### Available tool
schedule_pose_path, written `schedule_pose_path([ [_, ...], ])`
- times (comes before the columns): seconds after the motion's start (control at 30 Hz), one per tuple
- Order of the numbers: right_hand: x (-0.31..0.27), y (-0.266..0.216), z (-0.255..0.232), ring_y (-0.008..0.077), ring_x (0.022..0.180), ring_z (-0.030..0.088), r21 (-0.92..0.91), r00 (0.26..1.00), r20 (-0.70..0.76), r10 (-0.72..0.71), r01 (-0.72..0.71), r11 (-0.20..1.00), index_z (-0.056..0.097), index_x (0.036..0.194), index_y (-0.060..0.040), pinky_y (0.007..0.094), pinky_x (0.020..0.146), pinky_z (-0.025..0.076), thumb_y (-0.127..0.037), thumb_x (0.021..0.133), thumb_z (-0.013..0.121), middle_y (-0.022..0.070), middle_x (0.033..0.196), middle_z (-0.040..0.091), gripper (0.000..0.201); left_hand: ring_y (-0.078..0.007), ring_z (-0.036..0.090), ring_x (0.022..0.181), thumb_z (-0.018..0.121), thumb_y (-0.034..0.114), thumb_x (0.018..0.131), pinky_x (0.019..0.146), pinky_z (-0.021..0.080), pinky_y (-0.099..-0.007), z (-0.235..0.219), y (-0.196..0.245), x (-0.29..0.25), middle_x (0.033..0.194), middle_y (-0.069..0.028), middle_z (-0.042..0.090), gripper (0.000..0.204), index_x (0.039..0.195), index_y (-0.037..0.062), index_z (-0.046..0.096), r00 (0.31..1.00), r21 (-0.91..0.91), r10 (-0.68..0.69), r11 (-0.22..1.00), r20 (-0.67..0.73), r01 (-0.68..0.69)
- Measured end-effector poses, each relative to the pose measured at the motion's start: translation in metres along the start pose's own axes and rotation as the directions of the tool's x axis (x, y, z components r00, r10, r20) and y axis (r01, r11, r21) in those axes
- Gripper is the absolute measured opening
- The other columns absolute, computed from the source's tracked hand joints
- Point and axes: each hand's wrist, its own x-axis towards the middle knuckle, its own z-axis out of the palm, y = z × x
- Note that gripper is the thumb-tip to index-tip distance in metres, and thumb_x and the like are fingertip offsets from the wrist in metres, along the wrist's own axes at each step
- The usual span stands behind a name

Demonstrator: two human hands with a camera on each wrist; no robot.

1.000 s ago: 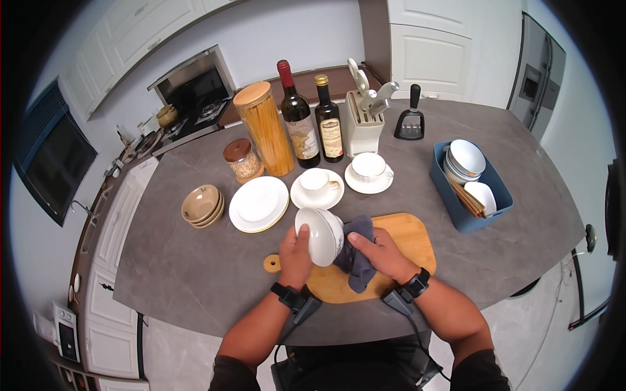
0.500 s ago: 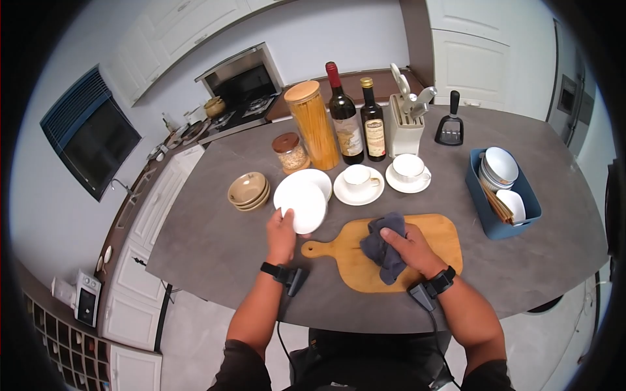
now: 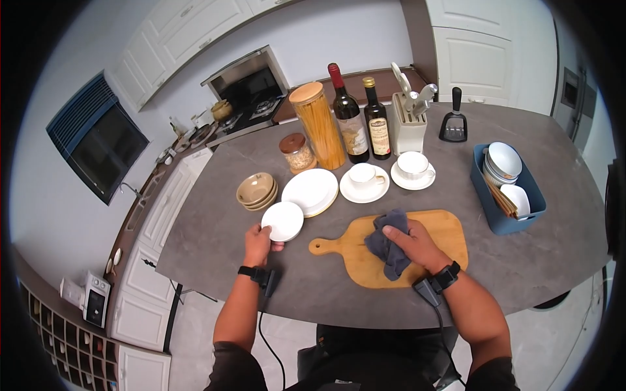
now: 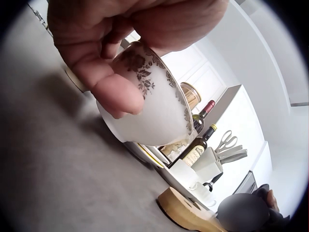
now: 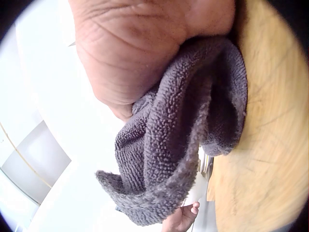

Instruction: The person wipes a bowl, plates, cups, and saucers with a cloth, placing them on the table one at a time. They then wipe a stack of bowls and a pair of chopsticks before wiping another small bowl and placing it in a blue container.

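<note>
In the head view my left hand (image 3: 259, 242) grips a white bowl (image 3: 284, 221) by its near left side, low over the table in front of the white plates (image 3: 311, 193). The left wrist view shows a brown floral pattern on the outside of this bowl (image 4: 149, 111), with fingers and thumb around it. My right hand (image 3: 420, 246) holds a bunched dark grey cloth (image 3: 388, 247) over the wooden cutting board (image 3: 443, 241). Close up in the right wrist view, folds of the terry cloth (image 5: 169, 125) hang from under the curled hand, right beside the board.
Stacked brown bowls (image 3: 255, 189) stand left of the plates. Behind are two cups on saucers (image 3: 365, 195), a grain jar (image 3: 297, 153), a pasta jar (image 3: 319, 127), two bottles (image 3: 353, 127) and a knife block (image 3: 409, 133). A blue bin (image 3: 512, 225) with bowls sits at right.
The left hand has carried the bowl away from the cloth, leftward past the board and down toward the table beside the brown bowls. The right hand with the cloth has settled over the board.
</note>
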Motion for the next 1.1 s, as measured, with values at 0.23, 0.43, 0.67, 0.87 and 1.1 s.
schedule_pose_path([
  [0.23, -0.001, -0.002, -0.001, 0.0097, 0.094, 0.068, -0.004, 1.000, 0.010, 0.020, -0.020, 1.000, 0.071, 0.127, 0.0015, 0.0279, 0.084, 0.057, -0.031, 0.107, 0.071, 0.0037, 0.106, 0.075, 0.039, -0.0261, 0.074, 0.066, 0.051, 0.013, 0.106, 0.054, 0.063, -0.0341, -0.008, -0.012, 0.002, 0.096, -0.0216, 0.073, 0.035, 0.127, -0.0149, 0.057, 0.999, 0.008, -0.031, 0.999, 0.041, 0.031],
  [0.43, -0.001, -0.003, -0.001, 0.0104, 0.097, 0.068, -0.007, 1.000, 0.010, -0.003, 0.003, 1.000, 0.071, 0.128, 0.0013, 0.0289, 0.087, 0.056, -0.032, 0.106, 0.072, 0.0041, 0.108, 0.075, 0.040, -0.0259, 0.074, 0.068, 0.053, 0.016, 0.108, 0.055, 0.064, -0.0341, -0.014, -0.023, 0.003, 0.101, -0.0211, 0.073, 0.037, 0.130, -0.0129, 0.056, 0.995, -0.034, -0.092, 0.995, 0.042, 0.094],
  [0.67, 0.000, 0.000, -0.003, 0.0108, 0.099, 0.068, -0.004, 0.999, 0.039, -0.025, 0.025, 1.000, 0.071, 0.127, 0.0011, 0.0295, 0.088, 0.056, -0.032, 0.106, 0.072, 0.0052, 0.110, 0.076, 0.040, -0.0239, 0.071, 0.064, 0.060, 0.027, 0.109, 0.050, 0.061, -0.0343, -0.017, -0.019, -0.005, 0.099, -0.0168, 0.072, 0.040, 0.125, -0.0100, 0.060, 0.993, -0.004, -0.114, 0.993, 0.028, 0.114],
  [0.87, 0.000, 0.001, -0.004, 0.0106, 0.097, 0.069, -0.018, 0.999, 0.034, -0.018, 0.019, 1.000, 0.071, 0.128, 0.0004, 0.0295, 0.087, 0.057, -0.035, 0.106, 0.072, 0.0051, 0.107, 0.076, 0.042, -0.0095, 0.059, 0.079, 0.069, 0.027, 0.108, 0.074, 0.051, -0.0270, -0.018, -0.006, -0.005, 0.092, -0.0045, 0.068, 0.029, 0.109, -0.0017, 0.068, 0.797, 0.418, 0.570, 0.785, -0.197, -0.458],
  [1.1, -0.002, 0.002, -0.005, 0.0121, 0.095, 0.070, -0.057, 0.999, -0.005, -0.050, 0.050, 0.997, 0.072, 0.124, 0.0008, 0.0298, 0.085, 0.058, -0.039, 0.105, 0.072, 0.0063, 0.104, 0.077, 0.045, -0.0059, 0.056, 0.083, 0.069, 0.022, 0.108, 0.076, 0.048, -0.0242, 0.066, 0.056, -0.065, 0.088, 0.0032, 0.065, 0.021, 0.101, 0.0017, 0.070, 0.888, 0.032, 0.444, 0.892, 0.119, -0.450],
])
